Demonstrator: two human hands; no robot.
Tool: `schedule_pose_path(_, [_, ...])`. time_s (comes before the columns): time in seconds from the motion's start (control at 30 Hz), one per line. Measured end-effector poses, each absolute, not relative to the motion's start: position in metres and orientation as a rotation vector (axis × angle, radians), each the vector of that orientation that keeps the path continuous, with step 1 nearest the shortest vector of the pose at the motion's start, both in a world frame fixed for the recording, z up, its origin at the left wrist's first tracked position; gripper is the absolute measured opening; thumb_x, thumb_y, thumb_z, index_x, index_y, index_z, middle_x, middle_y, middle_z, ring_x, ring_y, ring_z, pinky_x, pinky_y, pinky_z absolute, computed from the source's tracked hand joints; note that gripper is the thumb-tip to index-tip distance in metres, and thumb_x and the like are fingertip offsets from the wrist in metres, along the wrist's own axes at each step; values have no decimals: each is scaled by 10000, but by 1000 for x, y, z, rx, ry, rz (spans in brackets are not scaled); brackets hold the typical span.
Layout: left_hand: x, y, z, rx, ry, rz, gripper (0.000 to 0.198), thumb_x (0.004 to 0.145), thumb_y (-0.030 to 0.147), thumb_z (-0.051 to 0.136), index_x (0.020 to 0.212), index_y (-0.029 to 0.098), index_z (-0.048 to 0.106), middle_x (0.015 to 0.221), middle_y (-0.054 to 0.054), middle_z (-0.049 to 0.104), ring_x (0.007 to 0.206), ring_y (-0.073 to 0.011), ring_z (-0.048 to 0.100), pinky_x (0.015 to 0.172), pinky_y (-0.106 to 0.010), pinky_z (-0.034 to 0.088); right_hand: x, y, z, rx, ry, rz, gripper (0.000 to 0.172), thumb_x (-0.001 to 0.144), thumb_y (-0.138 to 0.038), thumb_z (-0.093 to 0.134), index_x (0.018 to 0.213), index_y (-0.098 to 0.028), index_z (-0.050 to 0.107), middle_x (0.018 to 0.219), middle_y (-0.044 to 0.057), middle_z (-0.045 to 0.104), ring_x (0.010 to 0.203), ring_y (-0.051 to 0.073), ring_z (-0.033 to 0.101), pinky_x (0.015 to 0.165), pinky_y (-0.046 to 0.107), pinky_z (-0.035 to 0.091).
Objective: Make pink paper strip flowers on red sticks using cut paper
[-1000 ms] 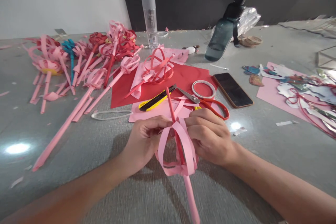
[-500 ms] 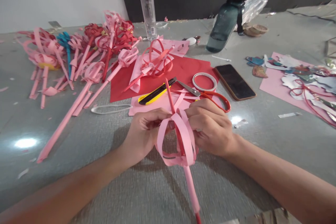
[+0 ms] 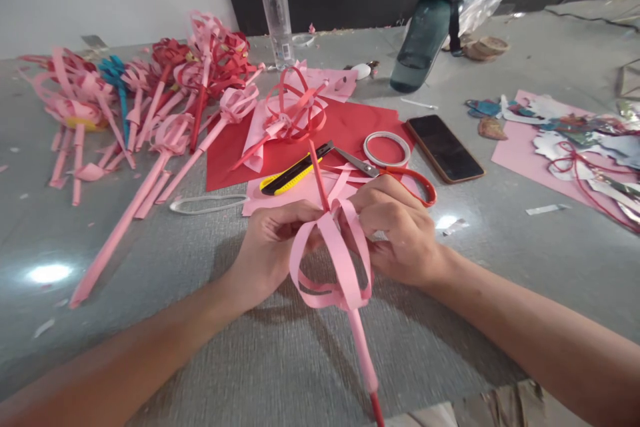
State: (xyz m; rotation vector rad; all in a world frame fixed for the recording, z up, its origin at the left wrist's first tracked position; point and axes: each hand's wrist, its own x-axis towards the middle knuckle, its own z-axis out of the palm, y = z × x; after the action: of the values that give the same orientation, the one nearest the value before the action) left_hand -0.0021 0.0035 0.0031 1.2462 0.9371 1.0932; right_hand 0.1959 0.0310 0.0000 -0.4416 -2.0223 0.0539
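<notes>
A pink paper lantern of curved strips sits round a red rolled-paper stick, with a pink paper tube below it. The stick runs through the strips and pokes out at both ends. My left hand is closed on the far end of the lantern from the left, its fingertips partly behind the strips. From the right, my right hand pinches the strips at the same end. Scissors with orange handles lie just beyond my right hand. A yellow utility knife lies beyond the left.
Finished paper lanterns are heaped at the left. Red paper, a tape roll and a phone lie ahead. A clear bottle and a tilted spray bottle stand at the back. Paper cutouts lie right.
The lantern has turned slightly in my hands, and its strips spread a little further left. Both hands keep their hold. The whole view has shifted slightly.
</notes>
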Motion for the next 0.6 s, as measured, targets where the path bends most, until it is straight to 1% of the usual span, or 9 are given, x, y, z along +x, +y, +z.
schedule_pose_path(0.07, [-4, 3, -1, 1171, 876, 1087, 84, 788, 273, 854, 818, 206, 812, 769, -18, 710, 686, -140, 603, 636, -245, 523, 197, 31, 1, -457, -2017, 58, 320, 801, 53, 640, 905, -218, 506, 801, 32, 666, 755, 186, 571, 660, 337, 496])
schedule_pose_path(0.13, [-6, 4, -4, 1124, 849, 1078, 111, 796, 259, 849, 895, 218, 821, 810, -20, 729, 714, -143, 616, 669, -251, 530, 199, 31, 2, -485, -2022, 43, 260, 831, 10, 655, 941, -201, 550, 843, 50, 690, 773, 193, 587, 691, 359, 501])
schedule_pose_path(0.23, [-8, 5, -5, 1140, 854, 1107, 127, 775, 249, 869, 890, 220, 825, 822, -22, 742, 720, -137, 605, 691, -244, 527, 202, 31, 1, -516, -2031, 13, 208, 853, -35, 669, 982, -187, 609, 918, 72, 713, 796, 198, 589, 718, 375, 500])
schedule_pose_path(0.37, [-7, 6, -6, 1126, 836, 1129, 125, 783, 238, 865, 899, 225, 820, 809, -17, 731, 713, -127, 609, 653, -218, 520, 204, 33, -2, -505, -2062, -6, 189, 855, -31, 669, 960, -187, 661, 908, 74, 709, 783, 193, 568, 703, 363, 500])
schedule_pose_path(0.43, [-7, 6, -6, 1109, 853, 1122, 124, 768, 254, 877, 859, 209, 806, 783, -18, 712, 687, -124, 604, 607, -207, 506, 205, 34, -2, -498, -2076, -12, 174, 865, -28, 663, 948, -180, 676, 899, 78, 706, 779, 191, 563, 700, 360, 501])
schedule_pose_path(0.5, [-6, 5, -5, 1104, 876, 1118, 151, 743, 271, 893, 769, 185, 772, 739, -14, 677, 655, -116, 580, 575, -201, 491, 205, 34, -2, -494, -2086, -15, 158, 880, -30, 653, 943, -172, 684, 895, 81, 702, 769, 189, 559, 694, 359, 500])
schedule_pose_path(0.6, [-5, 4, -5, 1106, 876, 1118, 197, 741, 274, 891, 707, 171, 726, 710, -7, 639, 652, -111, 555, 574, -200, 481, 205, 33, 0, -480, -2092, -23, 141, 897, -38, 646, 942, -163, 695, 895, 86, 702, 757, 189, 563, 684, 359, 499])
